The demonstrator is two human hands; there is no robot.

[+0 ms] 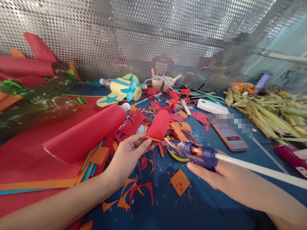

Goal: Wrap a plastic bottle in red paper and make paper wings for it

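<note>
My left hand [134,148] pinches a red foam piece [158,124] with a rounded top and an orange strip along its lower edge. In my right hand [223,177] is a blue hot glue gun [194,151], a long white glue stick poking out of its back. Its nozzle points left, at or very near the right end of the orange strip; contact is hard to make out. Left of my hands lies a plastic bottle wrapped in red foam [88,132], its white cap toward the back. An orange foam square [180,182] rests below the glue gun.
Red and orange scraps litter the blue table [192,210]. A yellow bottle rocket [122,89] and small pots [163,83] stand at the back by the perforated metal wall. Green bottles [43,108] lie left. Right are a phone [231,135] and dry husks [275,111].
</note>
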